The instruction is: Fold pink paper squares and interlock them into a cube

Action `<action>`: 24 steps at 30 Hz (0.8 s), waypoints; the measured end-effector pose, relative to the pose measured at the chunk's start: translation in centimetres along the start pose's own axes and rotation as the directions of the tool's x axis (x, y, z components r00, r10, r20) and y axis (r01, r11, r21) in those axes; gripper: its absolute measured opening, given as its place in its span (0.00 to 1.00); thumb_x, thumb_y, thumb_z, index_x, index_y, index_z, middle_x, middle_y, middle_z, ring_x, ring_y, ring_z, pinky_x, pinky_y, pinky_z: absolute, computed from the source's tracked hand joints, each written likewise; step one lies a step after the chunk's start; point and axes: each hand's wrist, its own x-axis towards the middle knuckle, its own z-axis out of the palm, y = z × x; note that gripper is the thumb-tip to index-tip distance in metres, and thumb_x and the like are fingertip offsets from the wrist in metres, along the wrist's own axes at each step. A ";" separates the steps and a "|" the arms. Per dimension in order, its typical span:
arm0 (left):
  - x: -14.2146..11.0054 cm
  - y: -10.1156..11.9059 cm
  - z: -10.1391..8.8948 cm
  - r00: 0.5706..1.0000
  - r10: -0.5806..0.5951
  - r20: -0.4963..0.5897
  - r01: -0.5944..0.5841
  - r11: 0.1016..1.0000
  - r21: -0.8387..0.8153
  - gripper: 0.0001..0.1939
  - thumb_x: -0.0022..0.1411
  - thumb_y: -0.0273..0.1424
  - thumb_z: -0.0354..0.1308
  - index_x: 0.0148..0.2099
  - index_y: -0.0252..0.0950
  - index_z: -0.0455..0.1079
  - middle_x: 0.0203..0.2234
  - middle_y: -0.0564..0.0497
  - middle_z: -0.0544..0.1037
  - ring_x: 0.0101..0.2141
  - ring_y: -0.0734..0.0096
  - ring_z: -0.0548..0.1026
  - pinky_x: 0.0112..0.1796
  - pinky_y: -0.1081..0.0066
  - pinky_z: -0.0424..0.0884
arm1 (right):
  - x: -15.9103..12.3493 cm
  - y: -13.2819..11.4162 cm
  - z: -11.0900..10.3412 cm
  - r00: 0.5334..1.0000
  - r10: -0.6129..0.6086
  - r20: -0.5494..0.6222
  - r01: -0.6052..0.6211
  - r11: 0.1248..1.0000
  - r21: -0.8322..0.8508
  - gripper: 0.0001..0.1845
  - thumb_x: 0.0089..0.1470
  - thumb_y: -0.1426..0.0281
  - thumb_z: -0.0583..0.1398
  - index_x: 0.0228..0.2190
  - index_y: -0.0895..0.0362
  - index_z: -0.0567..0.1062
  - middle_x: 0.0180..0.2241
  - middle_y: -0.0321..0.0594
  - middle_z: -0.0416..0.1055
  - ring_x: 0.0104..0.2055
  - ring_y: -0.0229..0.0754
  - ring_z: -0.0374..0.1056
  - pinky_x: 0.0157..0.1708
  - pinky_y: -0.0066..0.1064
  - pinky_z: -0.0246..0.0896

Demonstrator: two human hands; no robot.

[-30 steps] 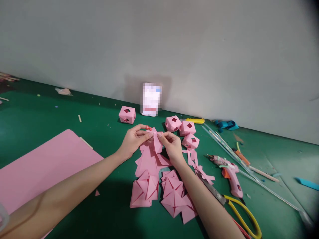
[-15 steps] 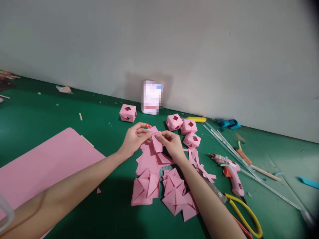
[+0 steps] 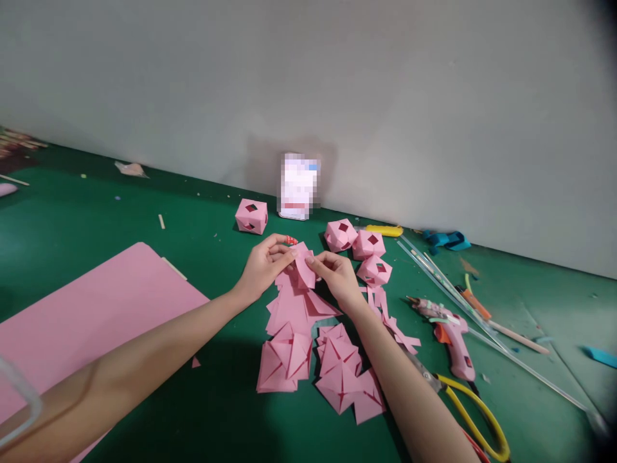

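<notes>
Between my two hands is a small folded piece of pink paper (image 3: 304, 270), raised over a pile of pink paper pieces (image 3: 292, 308). My left hand (image 3: 264, 263) pinches its left edge, and a red patterned wrap circles one fingertip. With thumb and fingers, my right hand (image 3: 336, 273) grips the right edge. Nearer to me lie a stack of folded pink squares (image 3: 284, 366) and a second group of folded squares (image 3: 340, 376). Pink paper strips (image 3: 380, 308) lie by my right wrist. Pink paper cubes with diamond holes stand beyond, one on the left (image 3: 251, 217) and several on the right (image 3: 372, 244).
A lit phone (image 3: 297, 186) leans on the wall. At right lie a pink glue gun (image 3: 450, 334), clear glue sticks (image 3: 448, 289), yellow-handled scissors (image 3: 477, 405), a yellow cutter (image 3: 384, 230) and blue ribbon (image 3: 446, 240). A large pink sheet (image 3: 106, 302) covers the left side.
The view has shifted slightly, so everything sits a little further right. Both hands still hold the folded paper, with barely any change in their grip.
</notes>
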 end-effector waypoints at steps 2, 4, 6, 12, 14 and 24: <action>0.0 0.0 0.1 1.000 -0.011 0.015 0.011 1.000 0.000 0.19 0.54 0.38 0.67 0.43 0.36 0.67 0.29 0.53 0.79 0.30 0.71 0.78 0.33 0.73 0.73 | -0.1 0.0 0.1 1.000 -0.014 0.011 0.014 1.000 -0.004 0.21 0.46 0.53 0.68 0.21 0.57 0.73 0.21 0.33 0.66 0.23 0.35 0.57 0.24 0.28 0.52; -0.1 0.1 0.2 1.000 -0.011 0.015 0.011 1.000 0.008 0.20 0.52 0.37 0.69 0.43 0.36 0.66 0.29 0.53 0.79 0.31 0.71 0.78 0.35 0.72 0.73 | -0.1 -0.1 0.1 0.999 -0.022 0.023 0.023 1.000 -0.015 0.21 0.47 0.52 0.67 0.22 0.57 0.73 0.21 0.33 0.66 0.23 0.35 0.57 0.25 0.28 0.53; -0.1 0.1 0.2 1.000 0.004 0.003 -0.004 1.000 0.014 0.20 0.52 0.37 0.69 0.42 0.35 0.66 0.28 0.53 0.79 0.30 0.71 0.78 0.35 0.72 0.73 | -0.2 -0.2 0.1 0.999 -0.030 0.035 0.031 0.999 -0.036 0.21 0.49 0.52 0.66 0.23 0.57 0.73 0.22 0.33 0.66 0.24 0.35 0.57 0.26 0.28 0.54; -0.2 0.0 0.4 0.999 0.047 -0.003 -0.047 0.999 0.027 0.20 0.53 0.35 0.68 0.44 0.35 0.65 0.25 0.56 0.76 0.26 0.75 0.76 0.32 0.74 0.72 | 0.1 -0.4 -0.1 0.997 -0.057 0.050 0.061 0.994 -0.090 0.20 0.55 0.52 0.60 0.25 0.56 0.70 0.23 0.31 0.60 0.25 0.35 0.54 0.26 0.28 0.51; -0.1 -0.1 0.4 0.999 0.040 0.024 -0.040 0.999 0.024 0.20 0.53 0.35 0.67 0.44 0.36 0.64 0.24 0.56 0.75 0.25 0.75 0.75 0.29 0.75 0.71 | 0.2 -0.1 0.0 0.997 -0.066 0.040 0.070 0.993 -0.096 0.19 0.56 0.53 0.60 0.26 0.56 0.70 0.23 0.31 0.60 0.24 0.35 0.54 0.25 0.28 0.50; 0.0 -0.3 0.2 0.999 0.005 0.043 -0.006 1.000 0.014 0.20 0.53 0.35 0.67 0.44 0.36 0.64 0.23 0.57 0.74 0.23 0.75 0.74 0.27 0.75 0.70 | 0.3 0.0 0.1 0.998 -0.066 0.010 0.067 0.985 -0.156 0.19 0.55 0.54 0.60 0.24 0.56 0.69 0.22 0.33 0.62 0.24 0.35 0.55 0.24 0.28 0.50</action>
